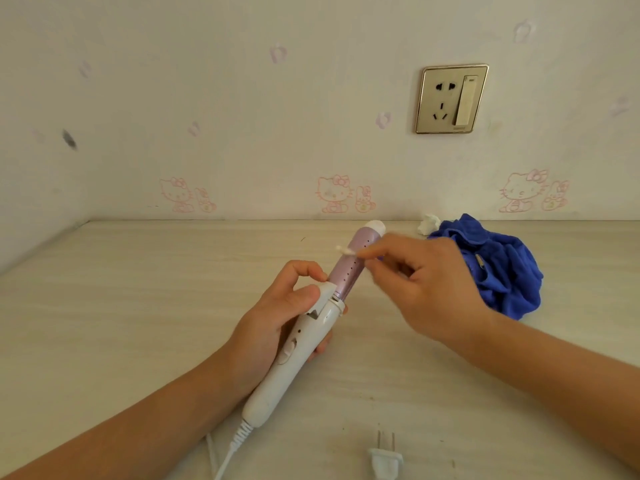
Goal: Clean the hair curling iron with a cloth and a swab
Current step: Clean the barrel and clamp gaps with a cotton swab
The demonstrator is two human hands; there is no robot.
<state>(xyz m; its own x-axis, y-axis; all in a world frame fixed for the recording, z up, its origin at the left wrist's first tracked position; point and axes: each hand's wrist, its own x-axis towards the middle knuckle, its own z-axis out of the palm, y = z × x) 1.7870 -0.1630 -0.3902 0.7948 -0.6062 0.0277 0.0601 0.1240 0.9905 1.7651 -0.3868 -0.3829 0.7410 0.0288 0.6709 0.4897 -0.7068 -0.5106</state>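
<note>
My left hand [277,313] grips the white handle of the curling iron [294,344], thumb pressed on its clamp lever. The iron's lilac barrel [349,261] with a white tip points up and away from me, tilted right. My right hand [426,282] pinches a white cotton swab [349,252] between thumb and forefinger. The swab's tip lies against the left side of the barrel, near its upper half. A crumpled blue cloth [502,268] lies on the table behind my right hand, untouched.
The iron's white cord [225,452] runs off the bottom edge, and its unplugged white plug [385,459] lies on the pale wooden table [138,306] near me. A small white wad [428,223] sits by the wall. A gold wall socket [452,98] is mounted above.
</note>
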